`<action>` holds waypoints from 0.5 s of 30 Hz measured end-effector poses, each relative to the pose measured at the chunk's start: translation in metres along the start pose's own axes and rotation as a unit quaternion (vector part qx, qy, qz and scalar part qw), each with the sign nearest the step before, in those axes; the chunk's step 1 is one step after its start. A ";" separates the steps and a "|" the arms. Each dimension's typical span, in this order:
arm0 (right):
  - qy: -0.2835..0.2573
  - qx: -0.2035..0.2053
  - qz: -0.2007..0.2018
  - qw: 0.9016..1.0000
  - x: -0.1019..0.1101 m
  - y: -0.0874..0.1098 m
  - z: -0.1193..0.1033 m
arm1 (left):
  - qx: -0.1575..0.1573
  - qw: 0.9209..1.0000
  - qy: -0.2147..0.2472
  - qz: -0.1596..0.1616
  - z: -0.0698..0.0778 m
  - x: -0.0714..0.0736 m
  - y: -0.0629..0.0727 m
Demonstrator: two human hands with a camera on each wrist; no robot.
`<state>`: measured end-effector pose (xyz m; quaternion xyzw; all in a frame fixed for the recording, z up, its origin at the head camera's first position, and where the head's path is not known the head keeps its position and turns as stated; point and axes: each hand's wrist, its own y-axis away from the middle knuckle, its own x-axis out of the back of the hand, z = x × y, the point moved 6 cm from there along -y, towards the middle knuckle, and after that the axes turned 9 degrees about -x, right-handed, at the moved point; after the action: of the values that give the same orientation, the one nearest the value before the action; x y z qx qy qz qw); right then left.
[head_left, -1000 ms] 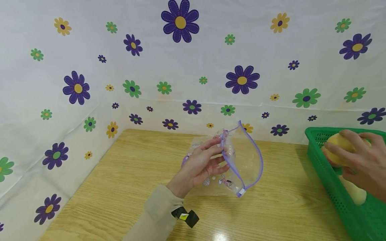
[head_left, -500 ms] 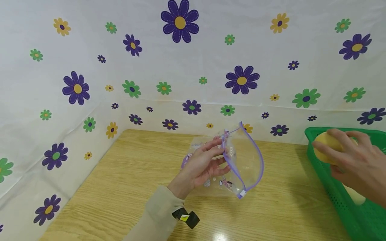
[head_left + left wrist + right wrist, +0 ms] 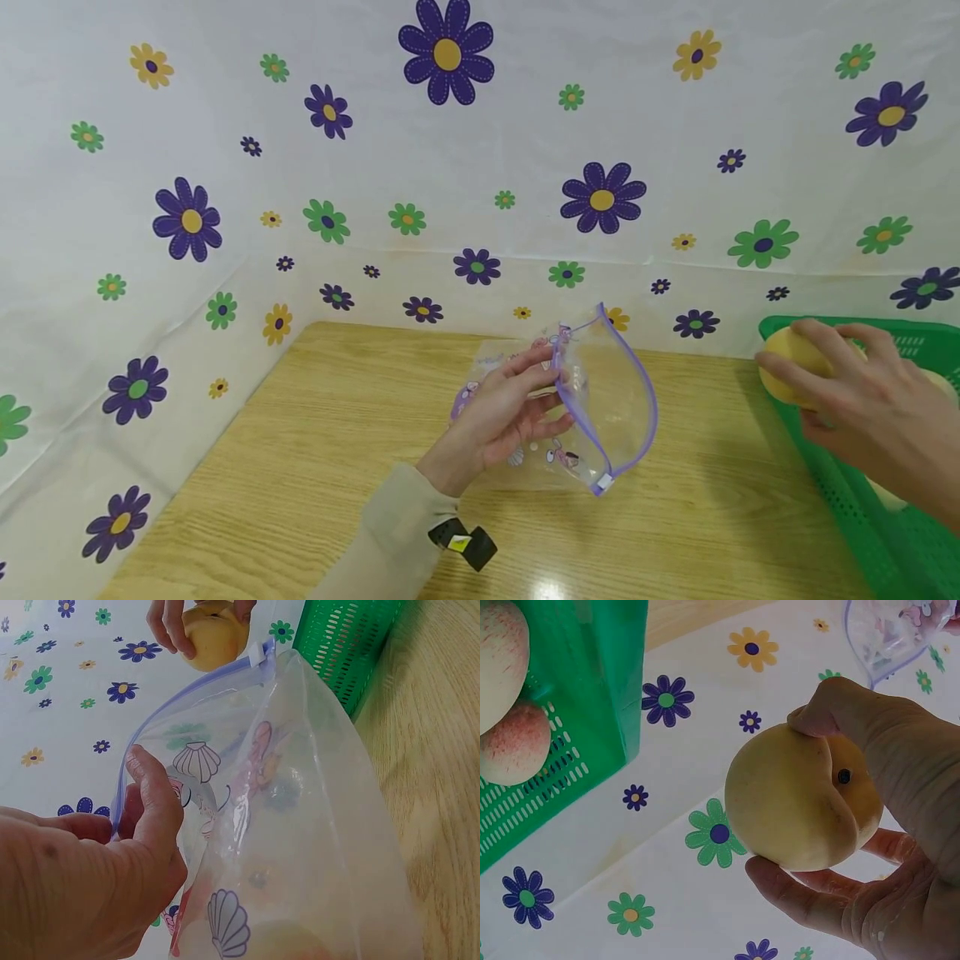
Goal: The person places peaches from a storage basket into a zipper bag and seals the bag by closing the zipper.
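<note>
My left hand (image 3: 491, 417) holds a clear zip bag (image 3: 615, 392) with purple edging and shell prints by one side of its mouth, fingers and thumb around the rim. The bag's mouth gapes toward the right, its white slider (image 3: 604, 482) at the lower corner. A blurred yellowish-pink shape shows through the bag's plastic in the left wrist view. Over the basket's left rim, my right hand (image 3: 885, 408) grips a yellow peach (image 3: 784, 799), its stem hollow facing the palm. The peach is apart from the bag.
A green perforated basket (image 3: 825, 479) stands at the right of the wooden table (image 3: 300, 467). Pale pink-speckled peaches (image 3: 514, 742) lie in it. White flower-printed cloth (image 3: 510, 142) hangs behind and along the left side.
My right hand has lifted the yellow peach and moved it left, to the basket's left rim. The left hand and the bag have hardly moved.
</note>
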<state>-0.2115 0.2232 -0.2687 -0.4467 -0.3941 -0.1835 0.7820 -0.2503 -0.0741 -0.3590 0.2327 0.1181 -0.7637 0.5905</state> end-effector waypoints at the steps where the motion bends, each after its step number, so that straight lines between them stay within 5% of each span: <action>1: -0.004 0.003 0.000 1.000 0.000 0.000 -0.001 | 0.000 1.000 0.000 0.001 0.000 0.000 0.000; 15: -0.023 0.006 -0.016 1.000 0.000 -0.007 -0.013 | -0.004 1.000 -0.002 0.006 0.001 -0.001 0.001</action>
<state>-0.2098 0.2087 -0.2687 -0.4398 -0.4198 -0.1834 0.7725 -0.2496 -0.0739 -0.3581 0.2298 0.1187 -0.7599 0.5964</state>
